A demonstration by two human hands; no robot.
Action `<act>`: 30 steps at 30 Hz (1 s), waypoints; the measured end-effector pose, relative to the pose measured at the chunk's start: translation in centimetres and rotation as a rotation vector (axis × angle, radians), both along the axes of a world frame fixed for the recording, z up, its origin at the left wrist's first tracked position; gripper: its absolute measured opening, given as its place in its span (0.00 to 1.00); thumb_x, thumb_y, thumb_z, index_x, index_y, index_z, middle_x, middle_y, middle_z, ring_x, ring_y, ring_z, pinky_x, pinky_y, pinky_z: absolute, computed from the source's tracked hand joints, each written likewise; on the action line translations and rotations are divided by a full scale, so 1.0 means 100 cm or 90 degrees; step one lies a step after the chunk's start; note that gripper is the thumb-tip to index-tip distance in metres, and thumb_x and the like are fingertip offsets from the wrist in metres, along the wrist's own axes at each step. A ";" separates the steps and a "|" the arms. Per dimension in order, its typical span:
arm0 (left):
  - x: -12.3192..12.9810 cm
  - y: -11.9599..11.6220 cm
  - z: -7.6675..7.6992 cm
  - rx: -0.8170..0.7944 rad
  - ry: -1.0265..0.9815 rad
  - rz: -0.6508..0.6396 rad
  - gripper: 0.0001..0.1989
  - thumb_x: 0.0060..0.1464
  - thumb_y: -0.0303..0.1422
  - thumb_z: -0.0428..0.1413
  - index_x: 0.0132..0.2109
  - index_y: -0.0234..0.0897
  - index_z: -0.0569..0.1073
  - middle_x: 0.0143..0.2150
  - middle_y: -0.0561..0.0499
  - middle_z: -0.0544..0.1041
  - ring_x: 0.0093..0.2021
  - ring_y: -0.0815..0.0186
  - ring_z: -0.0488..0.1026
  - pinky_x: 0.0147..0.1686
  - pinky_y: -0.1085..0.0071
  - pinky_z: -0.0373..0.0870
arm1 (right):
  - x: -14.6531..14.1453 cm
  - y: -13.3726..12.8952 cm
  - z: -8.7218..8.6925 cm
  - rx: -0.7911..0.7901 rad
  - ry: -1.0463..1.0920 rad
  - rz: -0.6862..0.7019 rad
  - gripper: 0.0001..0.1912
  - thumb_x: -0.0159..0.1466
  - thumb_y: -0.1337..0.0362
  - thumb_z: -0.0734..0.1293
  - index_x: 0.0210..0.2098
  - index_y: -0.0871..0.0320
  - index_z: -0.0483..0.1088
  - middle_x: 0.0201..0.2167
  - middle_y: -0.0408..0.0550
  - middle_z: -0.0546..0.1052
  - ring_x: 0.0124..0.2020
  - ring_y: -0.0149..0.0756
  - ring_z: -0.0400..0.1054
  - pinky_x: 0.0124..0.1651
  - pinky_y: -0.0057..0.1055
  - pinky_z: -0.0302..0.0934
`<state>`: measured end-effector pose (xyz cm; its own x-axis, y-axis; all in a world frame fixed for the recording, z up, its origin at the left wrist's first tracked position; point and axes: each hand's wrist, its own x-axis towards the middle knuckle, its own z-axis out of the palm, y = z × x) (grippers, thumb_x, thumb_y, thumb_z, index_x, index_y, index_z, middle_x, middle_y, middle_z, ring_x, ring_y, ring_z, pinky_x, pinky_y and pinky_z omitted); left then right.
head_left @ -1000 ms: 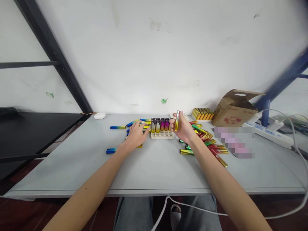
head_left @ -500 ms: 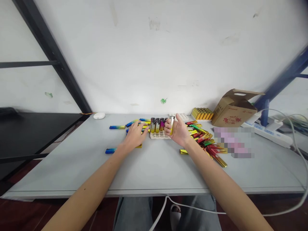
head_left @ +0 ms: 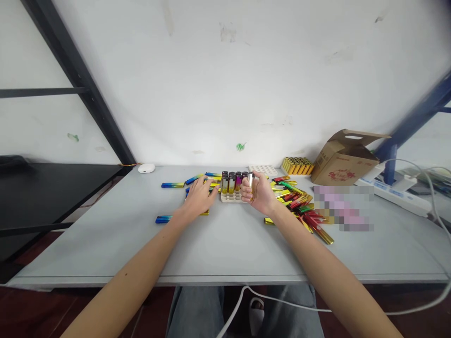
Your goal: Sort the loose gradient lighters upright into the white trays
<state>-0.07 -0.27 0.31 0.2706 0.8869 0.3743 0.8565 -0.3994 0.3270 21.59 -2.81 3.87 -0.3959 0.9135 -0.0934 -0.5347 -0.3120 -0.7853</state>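
My right hand [head_left: 260, 193] is wrapped round a lighter [head_left: 251, 180] with a metal top, held upright just right of a white tray. Several lighters [head_left: 231, 183] stand in the back rows of that tray [head_left: 230, 199], and holes show along its front. My left hand [head_left: 200, 196] rests palm down with fingers spread over blue-and-yellow wrappers [head_left: 172, 185], left of the tray; nothing is seen in its grasp. Red, green and gold wrappers [head_left: 299, 203] lie piled beside my right wrist.
Behind the pile are a white holed tray [head_left: 262, 170] and a block of yellow-orange lighters [head_left: 298, 166]. An open cardboard box [head_left: 340, 165] and a power strip [head_left: 398, 195] are at the right. A white case [head_left: 146, 168] lies back left.
The fingers of my right hand have closed more round the lighter, with the thumb now near its top. My left hand keeps its place over the wrappers.
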 end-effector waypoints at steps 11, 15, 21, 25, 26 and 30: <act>0.001 -0.002 0.002 -0.018 0.022 -0.007 0.19 0.66 0.40 0.44 0.54 0.36 0.71 0.61 0.40 0.66 0.62 0.51 0.62 0.61 0.52 0.59 | 0.002 -0.003 0.006 0.021 -0.015 -0.027 0.20 0.63 0.51 0.56 0.20 0.56 0.57 0.16 0.35 0.49 0.16 0.26 0.43 0.20 0.24 0.46; 0.002 -0.003 0.003 -0.018 0.028 -0.008 0.19 0.66 0.40 0.44 0.54 0.36 0.71 0.60 0.40 0.67 0.61 0.51 0.63 0.60 0.53 0.60 | 0.002 -0.002 0.005 0.024 -0.016 -0.028 0.20 0.62 0.49 0.57 0.21 0.55 0.55 0.16 0.35 0.49 0.16 0.26 0.42 0.19 0.24 0.46; 0.002 -0.003 0.003 -0.016 0.029 -0.004 0.19 0.66 0.40 0.44 0.54 0.36 0.72 0.59 0.40 0.67 0.61 0.50 0.63 0.60 0.53 0.60 | 0.002 -0.005 0.007 0.050 -0.019 -0.018 0.21 0.63 0.48 0.56 0.21 0.55 0.57 0.15 0.35 0.50 0.16 0.26 0.43 0.19 0.24 0.47; 0.001 -0.001 0.001 -0.004 0.022 -0.001 0.18 0.65 0.40 0.45 0.53 0.39 0.72 0.59 0.41 0.67 0.62 0.51 0.63 0.61 0.53 0.60 | 0.002 -0.007 0.011 0.091 -0.054 -0.034 0.16 0.61 0.48 0.61 0.31 0.55 0.64 0.20 0.39 0.62 0.19 0.29 0.54 0.23 0.26 0.54; 0.001 -0.001 0.000 -0.003 0.022 -0.001 0.18 0.65 0.40 0.45 0.53 0.38 0.72 0.60 0.41 0.67 0.62 0.50 0.63 0.61 0.53 0.59 | 0.002 -0.007 0.011 0.107 -0.073 -0.050 0.14 0.61 0.50 0.63 0.32 0.54 0.64 0.21 0.39 0.64 0.20 0.29 0.56 0.24 0.26 0.55; 0.000 0.000 0.000 -0.009 0.023 -0.001 0.19 0.65 0.40 0.44 0.53 0.36 0.72 0.60 0.39 0.66 0.63 0.50 0.62 0.61 0.53 0.59 | 0.004 -0.003 0.007 0.255 -0.189 -0.183 0.14 0.60 0.50 0.67 0.34 0.55 0.69 0.28 0.42 0.70 0.28 0.31 0.63 0.33 0.28 0.61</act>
